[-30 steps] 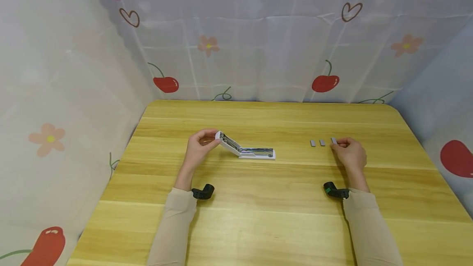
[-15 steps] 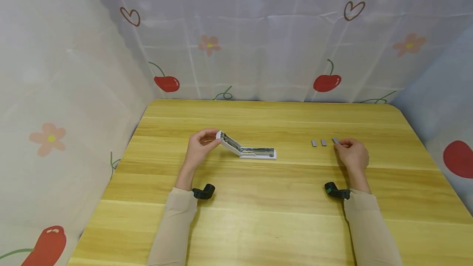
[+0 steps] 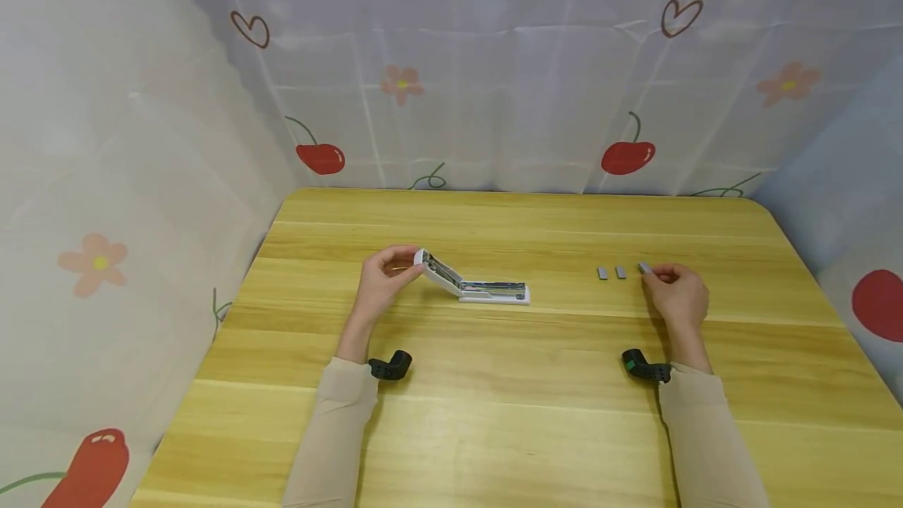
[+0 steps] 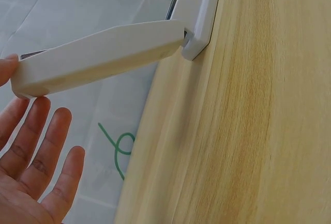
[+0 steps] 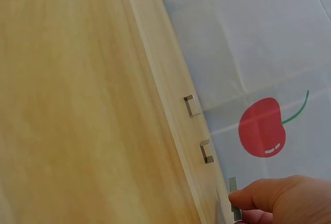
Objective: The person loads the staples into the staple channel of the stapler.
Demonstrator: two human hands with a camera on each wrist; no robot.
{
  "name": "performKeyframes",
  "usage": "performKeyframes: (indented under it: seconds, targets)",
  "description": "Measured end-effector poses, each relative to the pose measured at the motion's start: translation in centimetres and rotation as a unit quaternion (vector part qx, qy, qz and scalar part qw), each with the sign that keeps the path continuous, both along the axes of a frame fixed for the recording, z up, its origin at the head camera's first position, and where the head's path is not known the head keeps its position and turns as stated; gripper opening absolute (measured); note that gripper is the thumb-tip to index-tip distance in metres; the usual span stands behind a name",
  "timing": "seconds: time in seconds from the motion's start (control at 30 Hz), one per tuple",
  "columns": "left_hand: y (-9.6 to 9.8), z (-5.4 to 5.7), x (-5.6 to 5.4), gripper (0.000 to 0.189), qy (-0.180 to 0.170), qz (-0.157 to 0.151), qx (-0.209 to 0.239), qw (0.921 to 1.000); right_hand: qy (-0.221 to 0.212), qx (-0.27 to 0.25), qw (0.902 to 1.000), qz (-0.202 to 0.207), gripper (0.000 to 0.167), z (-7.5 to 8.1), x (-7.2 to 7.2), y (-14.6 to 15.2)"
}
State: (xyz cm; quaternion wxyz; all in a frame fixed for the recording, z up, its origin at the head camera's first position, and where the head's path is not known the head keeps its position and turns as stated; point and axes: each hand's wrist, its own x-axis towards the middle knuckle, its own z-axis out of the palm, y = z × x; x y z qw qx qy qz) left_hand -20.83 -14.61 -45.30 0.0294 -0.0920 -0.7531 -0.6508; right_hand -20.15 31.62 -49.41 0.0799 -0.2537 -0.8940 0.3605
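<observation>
A white stapler (image 3: 494,298) lies on the table, its top arm swung far back on the hinge and its metal staple channel exposed. My left hand (image 3: 381,279) pinches the free end of the raised arm between thumb and fingertips; in the left wrist view the stapler's arm (image 4: 98,53) slopes up from the base, and the lower fingers (image 4: 44,167) are spread loosely. At the right, my right hand (image 3: 680,295) pinches a small grey strip of staples (image 3: 643,267) between thumb and finger. Two more staple strips (image 3: 603,273) (image 5: 207,151) sit on the table just left of it.
The wooden table (image 3: 508,429) has light grain and rounded far corners. A printed curtain (image 3: 480,100) hangs right behind its far edge, and another covers the left side. Black wrist cameras (image 3: 391,367) are strapped on both wrists.
The right hand's strip has tilted slightly and stands a touch farther from the two others. The left hand keeps holding the stapler's arm as before. The whole head view has shifted slightly.
</observation>
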Motion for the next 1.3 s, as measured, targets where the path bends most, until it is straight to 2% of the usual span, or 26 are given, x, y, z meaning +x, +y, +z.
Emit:
performKeyframes:
  seconds: [0.47, 0.87, 1.3]
  targets:
    - [0.0, -0.1, -0.1, 0.033, 0.000, 0.000, -0.002, 1.0000, 0.019, -0.018, 0.9996, -0.009, 0.035, 0.0, 0.0, -0.1]
    - [0.1, 0.1, -0.1, 0.033, 0.000, 0.001, 0.002, 1.0000, 0.120, -0.071, 0.9901, -0.017, 0.028, 0.3, -0.1, -0.9]
    - [0.0, -0.1, -0.1, 0.032, -0.004, 0.002, 0.002, 1.0000, 0.187, -0.119, 0.9747, 0.028, 0.024, 1.0, -0.2, -2.6]
